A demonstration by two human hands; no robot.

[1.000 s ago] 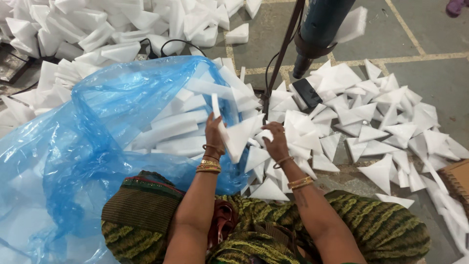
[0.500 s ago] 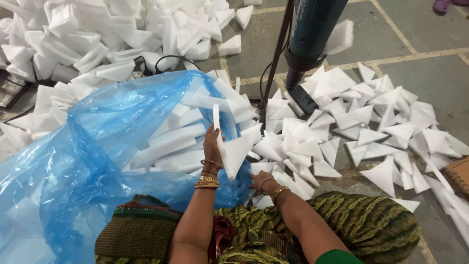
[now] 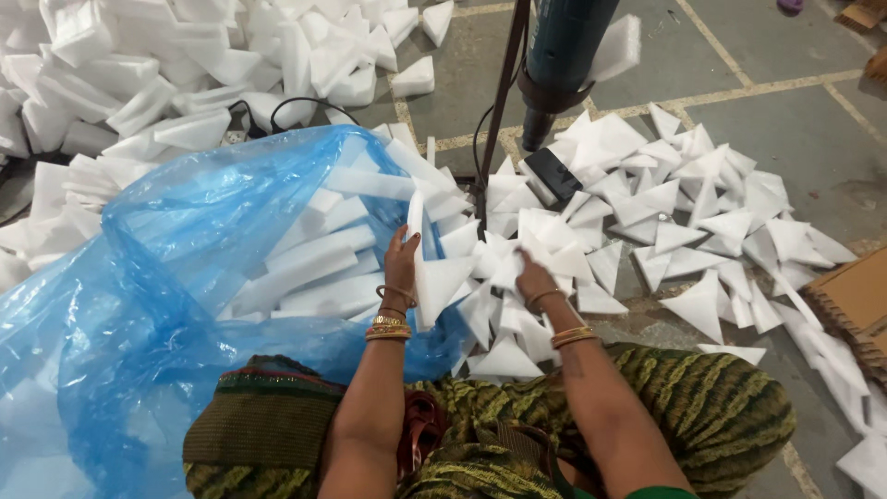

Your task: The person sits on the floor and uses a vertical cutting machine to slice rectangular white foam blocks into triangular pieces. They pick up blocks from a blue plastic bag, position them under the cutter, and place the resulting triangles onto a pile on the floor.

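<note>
My left hand (image 3: 401, 263) grips a stack of white triangular foam pieces (image 3: 431, 270), held upright at the mouth of a big blue plastic bag (image 3: 157, 277). The bag lies open on the floor and holds several long white foam strips (image 3: 314, 268). My right hand (image 3: 534, 279) reaches down into the pile of loose white foam triangles (image 3: 647, 212) in front of my knees, with its fingers on one piece. I cannot tell whether it has hold of that piece. Gold bangles sit on both wrists.
A dark teal machine (image 3: 564, 55) on a thin stand (image 3: 499, 111) rises over the pile, with a black cable (image 3: 277, 106) trailing left. More white foam blocks (image 3: 139, 65) are heaped at the back left. Brown cardboard (image 3: 855, 300) lies at the right edge.
My right hand came off the stack held by my left hand, dropped toward my lap, then moved forward onto the loose triangles. The left hand has kept the stack by the bag.
</note>
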